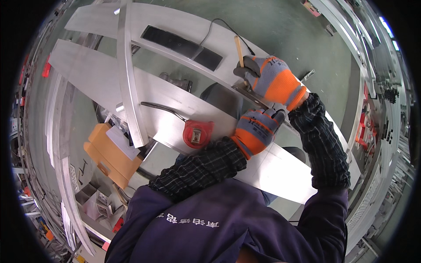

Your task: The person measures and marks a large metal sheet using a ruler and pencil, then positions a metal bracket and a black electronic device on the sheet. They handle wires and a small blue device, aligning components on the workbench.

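Both hands wear grey and orange work gloves and meet over a long silvery metal panel (166,22). In my right hand (276,81) a wooden pencil (239,49) is held between fingers and thumb, its upper end sticking up. Just below it, my left hand (256,131) has its fingers bent onto a narrow dark metal strip (251,94), perhaps a ruler or square, lying at the panel's near edge. The pencil's tip is hidden by the right glove. A red tape measure (198,134) rests on a second panel (94,63), left of my left hand.
A black rectangular plate (182,47) with a cable lies on the far panel. One metal bar (127,74) crosses both panels at left. An open cardboard box (114,155) stands at lower left; long metal profiles (368,65) line the right side.
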Tool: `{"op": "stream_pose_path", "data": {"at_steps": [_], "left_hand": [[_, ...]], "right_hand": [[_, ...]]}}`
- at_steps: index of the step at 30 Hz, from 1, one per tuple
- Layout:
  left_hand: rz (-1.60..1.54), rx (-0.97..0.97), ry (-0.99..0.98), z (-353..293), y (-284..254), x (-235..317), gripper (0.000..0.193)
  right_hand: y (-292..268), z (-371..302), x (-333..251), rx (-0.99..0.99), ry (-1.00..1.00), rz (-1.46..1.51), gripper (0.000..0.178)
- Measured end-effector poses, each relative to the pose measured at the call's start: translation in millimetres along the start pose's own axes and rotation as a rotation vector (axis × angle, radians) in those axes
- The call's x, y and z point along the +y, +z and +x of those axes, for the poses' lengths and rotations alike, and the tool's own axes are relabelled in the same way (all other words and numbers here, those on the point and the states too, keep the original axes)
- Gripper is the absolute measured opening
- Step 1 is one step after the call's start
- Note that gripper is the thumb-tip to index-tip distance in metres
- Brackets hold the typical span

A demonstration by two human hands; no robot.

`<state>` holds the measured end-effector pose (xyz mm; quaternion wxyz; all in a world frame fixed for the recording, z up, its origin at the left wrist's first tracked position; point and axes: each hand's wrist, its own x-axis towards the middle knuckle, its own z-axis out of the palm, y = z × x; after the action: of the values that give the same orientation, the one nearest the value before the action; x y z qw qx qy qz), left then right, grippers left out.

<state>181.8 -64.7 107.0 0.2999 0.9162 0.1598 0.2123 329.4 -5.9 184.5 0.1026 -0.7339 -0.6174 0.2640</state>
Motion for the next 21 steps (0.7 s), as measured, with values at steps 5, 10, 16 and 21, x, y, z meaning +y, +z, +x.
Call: {"op": "stream_pose_path", "data": {"at_steps": [5,10,16,21], "left_hand": [[0.039,-0.072,-0.021,0,1,0,0.030],[0.030,-0.060,-0.019,1,0,0,0.031],[0.030,-0.010,0.041,1,1,-4,0.027],[0.057,-0.044,0.010,-1,-3,0,0.033]], "right_hand": [[-1,-5,-5,-0.009,-0.047,0.015,0.037],[0,-8,-7,-0.018,-0.054,-0.087,0.029],[-10,-18,-23,0.049,-0.098,-0.283,0.032],[-8,-65,-2,0.486,-0.188,0.090,0.025]]}}
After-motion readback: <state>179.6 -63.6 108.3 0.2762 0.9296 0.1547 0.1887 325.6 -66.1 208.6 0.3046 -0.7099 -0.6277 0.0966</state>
